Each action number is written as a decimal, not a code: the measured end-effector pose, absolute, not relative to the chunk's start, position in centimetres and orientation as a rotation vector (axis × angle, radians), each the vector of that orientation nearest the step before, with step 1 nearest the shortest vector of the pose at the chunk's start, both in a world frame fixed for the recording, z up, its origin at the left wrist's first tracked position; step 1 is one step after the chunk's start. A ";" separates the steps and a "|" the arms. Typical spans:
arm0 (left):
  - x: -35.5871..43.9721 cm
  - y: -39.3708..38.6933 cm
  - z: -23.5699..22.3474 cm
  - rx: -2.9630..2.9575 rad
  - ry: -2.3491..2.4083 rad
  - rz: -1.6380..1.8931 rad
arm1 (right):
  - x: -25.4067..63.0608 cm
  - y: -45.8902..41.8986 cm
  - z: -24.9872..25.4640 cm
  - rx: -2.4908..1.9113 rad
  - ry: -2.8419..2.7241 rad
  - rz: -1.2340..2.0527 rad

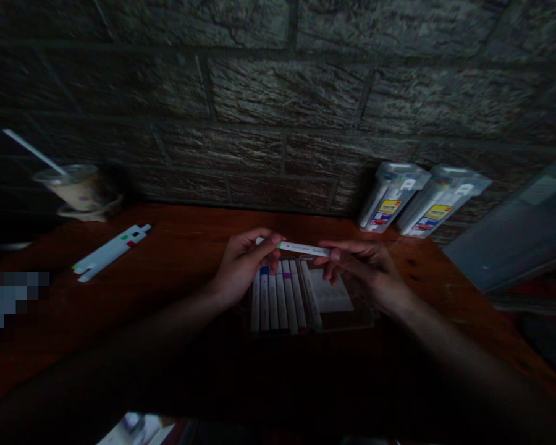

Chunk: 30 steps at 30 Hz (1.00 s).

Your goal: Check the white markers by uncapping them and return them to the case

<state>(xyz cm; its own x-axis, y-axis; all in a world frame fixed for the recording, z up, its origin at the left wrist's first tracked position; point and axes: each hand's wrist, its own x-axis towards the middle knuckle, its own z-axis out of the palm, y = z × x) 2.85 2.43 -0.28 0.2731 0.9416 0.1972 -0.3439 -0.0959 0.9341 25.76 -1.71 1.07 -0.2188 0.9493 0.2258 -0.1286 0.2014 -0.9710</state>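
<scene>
A white marker (303, 248) with a green band near its left end lies level between my two hands. My left hand (246, 262) pinches its green-banded end, and my right hand (364, 266) grips the other end between thumb and fingers. Just below is an open clear plastic case (345, 321) on the table. Several white markers (280, 300) stand side by side in its left half, some with blue or purple bands. In the right half lie a single marker (311, 296) and a white insert (331, 292), partly hidden by my right hand.
Several white markers (113, 250) lie together on the wooden table (180, 247) at the left. Behind them a plastic cup (78, 188) with a straw sits on a holder. Two closed marker cases (384, 201) stand at the back right against the brick wall (278, 93).
</scene>
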 end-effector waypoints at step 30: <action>2.6 2.3 -0.3 1.153 0.461 1.112 | 26.8 -0.4 1.1 -0.935 -1.037 1.170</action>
